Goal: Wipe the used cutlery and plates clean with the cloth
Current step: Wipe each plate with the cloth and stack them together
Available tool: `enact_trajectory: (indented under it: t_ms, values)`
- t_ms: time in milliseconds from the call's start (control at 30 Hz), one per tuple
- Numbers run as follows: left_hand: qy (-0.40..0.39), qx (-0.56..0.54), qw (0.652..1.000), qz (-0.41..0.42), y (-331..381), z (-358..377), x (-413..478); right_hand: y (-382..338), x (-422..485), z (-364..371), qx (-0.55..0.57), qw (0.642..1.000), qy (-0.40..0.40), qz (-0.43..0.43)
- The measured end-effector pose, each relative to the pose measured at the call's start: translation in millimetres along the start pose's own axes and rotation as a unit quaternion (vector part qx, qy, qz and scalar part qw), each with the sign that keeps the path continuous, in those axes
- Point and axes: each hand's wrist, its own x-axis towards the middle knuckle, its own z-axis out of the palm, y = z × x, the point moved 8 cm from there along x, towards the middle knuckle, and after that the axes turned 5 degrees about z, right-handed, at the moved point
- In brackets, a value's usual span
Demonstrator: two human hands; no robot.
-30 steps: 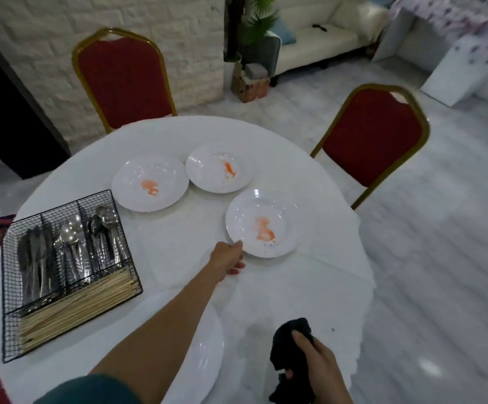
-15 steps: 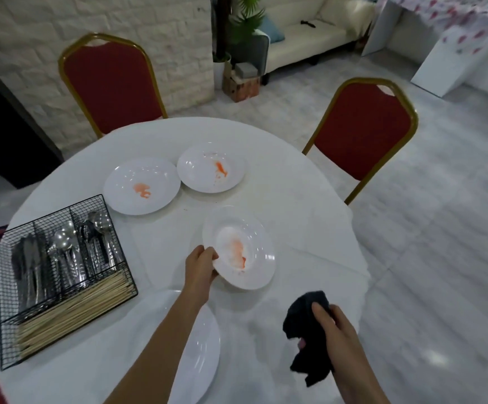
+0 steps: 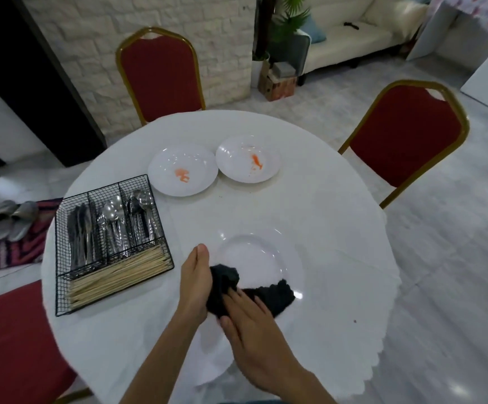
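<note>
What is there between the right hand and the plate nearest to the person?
The black cloth: in the head view the right hand presses it onto the near plate, whose left rim the left hand holds.

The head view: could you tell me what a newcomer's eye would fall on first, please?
A black cloth stands out near the front of the white round table, pressed by the right hand onto a round white plate whose rim the left hand holds. Farther back lie two orange-smeared white plates, right of a black wire cutlery basket.
</note>
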Motion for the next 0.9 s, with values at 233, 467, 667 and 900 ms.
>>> enact_trajectory:
  t_ms: [233,467,667,900]
  values:
    - [-0.02,0.027,0.999,0.041,23.1,-0.4,-8.8,-6.3,-9.1,-21.2,-0.096,0.992,0.058,-0.053]
    - [-0.045,0.081,0.989,0.113,40.5,12.2,-11.4,53.6,20.4,-64.6,-0.196,0.965,0.111,0.137]
    - [-0.038,0.071,0.991,0.11,45.8,8.8,-4.2,-5.4,-21.4,-37.6,-0.214,0.971,0.099,0.026]
    - [-0.118,0.122,0.975,0.141,27.6,35.0,-34.0,14.3,26.0,-88.5,-0.076,0.98,0.169,0.074]
